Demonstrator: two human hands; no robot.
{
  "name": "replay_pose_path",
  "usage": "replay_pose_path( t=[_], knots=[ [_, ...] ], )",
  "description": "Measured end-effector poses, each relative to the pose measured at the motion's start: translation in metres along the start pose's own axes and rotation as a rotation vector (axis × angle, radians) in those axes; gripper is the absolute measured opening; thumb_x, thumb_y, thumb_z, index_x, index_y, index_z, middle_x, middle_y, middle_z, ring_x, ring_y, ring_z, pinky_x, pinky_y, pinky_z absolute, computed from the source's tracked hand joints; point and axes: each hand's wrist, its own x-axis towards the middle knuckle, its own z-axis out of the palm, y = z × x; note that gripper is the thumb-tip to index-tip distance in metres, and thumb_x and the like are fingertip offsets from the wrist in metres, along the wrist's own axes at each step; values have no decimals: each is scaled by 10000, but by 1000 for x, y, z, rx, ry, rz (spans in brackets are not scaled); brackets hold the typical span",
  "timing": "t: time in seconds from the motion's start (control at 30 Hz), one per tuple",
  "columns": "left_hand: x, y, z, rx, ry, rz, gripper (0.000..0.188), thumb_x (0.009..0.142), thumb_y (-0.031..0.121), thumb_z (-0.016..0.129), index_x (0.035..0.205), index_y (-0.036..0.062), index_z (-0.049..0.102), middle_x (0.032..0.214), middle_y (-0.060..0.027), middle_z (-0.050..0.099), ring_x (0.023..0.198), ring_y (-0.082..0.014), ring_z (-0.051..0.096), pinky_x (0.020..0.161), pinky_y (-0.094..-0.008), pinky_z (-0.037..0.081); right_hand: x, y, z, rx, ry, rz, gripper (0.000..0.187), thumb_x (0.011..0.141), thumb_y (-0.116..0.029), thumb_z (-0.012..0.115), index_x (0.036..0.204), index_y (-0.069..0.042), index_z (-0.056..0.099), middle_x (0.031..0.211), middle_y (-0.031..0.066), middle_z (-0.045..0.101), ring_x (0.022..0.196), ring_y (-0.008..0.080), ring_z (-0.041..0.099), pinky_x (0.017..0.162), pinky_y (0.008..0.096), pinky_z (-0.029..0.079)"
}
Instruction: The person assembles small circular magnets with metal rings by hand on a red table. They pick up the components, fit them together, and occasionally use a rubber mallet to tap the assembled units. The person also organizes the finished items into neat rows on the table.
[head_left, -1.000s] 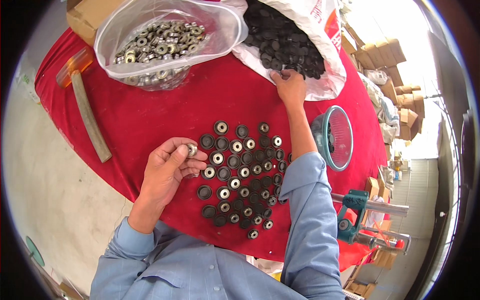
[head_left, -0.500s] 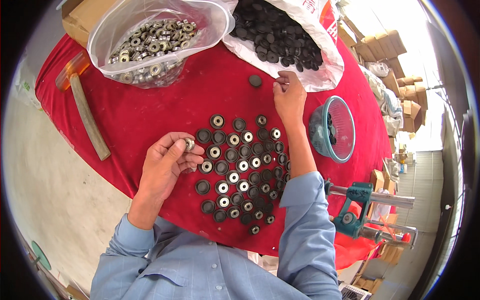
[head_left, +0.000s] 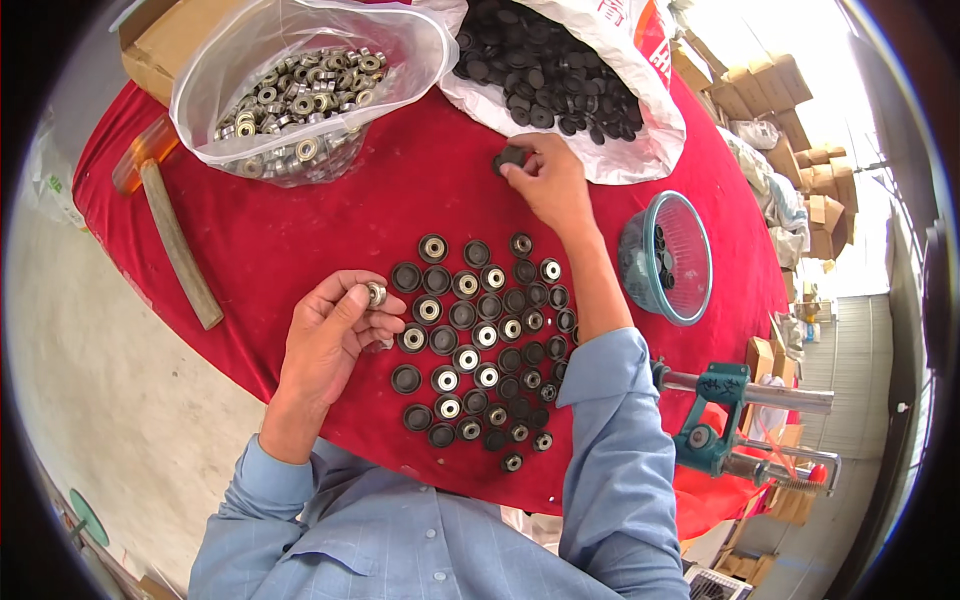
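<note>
Head view: left hand pinches a bearing; right hand pinches a black cap by the far sack. Next, likely, joining them needs square seating.

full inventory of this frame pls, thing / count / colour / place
black round caps: several dozen, black, many with a silver centre, laid in rows mid-table
loose black cap: one, black, at the right hand's fingertips
clear bag of bearings: one, silver rings inside, top left
white sack of black caps: one, open, top centre
mesh bowl: one, teal, right of the rows, a few parts inside
press tool: one, teal with metal bars, table's right edge
wooden stick: one, left edge
red tablecloth: one
cardboard boxes: several, brown, far right
left hand: pinches a silver bearing
right hand: on the loose cap
</note>
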Motion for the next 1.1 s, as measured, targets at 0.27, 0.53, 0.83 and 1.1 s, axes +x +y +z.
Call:
replay_pose_path(
  t=[0.27,0.53,0.83,1.1],
  knots=[
    [-1,1,1,-1,-4,-14,259,1126,234,595,1257,19,656,1080,-143,783,924,-193,790,787,-324,626,-17,2,-18,162,-24,181,240,848,-59,789,1054,17,691,1010,117,749,877,180,729,774,335,581],
    [-2,1,0,13,13,-16,258,1124,227,597,1262,17,656,1104,-145,781,934,-190,786,788,-321,621,-37,-3,-22,125,-43,76,293,864,28,663,1152,18,716,1026,174,753,967,265,759,853,385,605],
    [2,-1,11,137,71,21,214,1075,86,646,1263,-13,668,1148,-139,760,974,-187,771,833,-300,635,2,19,13,-104,21,-136,317,882,1,652,1178,-8,766,1112,230,715,1038,403,704,949,475,565],
    [12,38,26,404,136,170,234,1053,65,654,1259,-38,692,1069,-87,740,906,-167,743,832,-311,626,-20,-37,-3,-174,-120,-350,340,816,72,552,1011,-32,811,1046,167,750,1035,387,704,959,455,563]
  ],
)
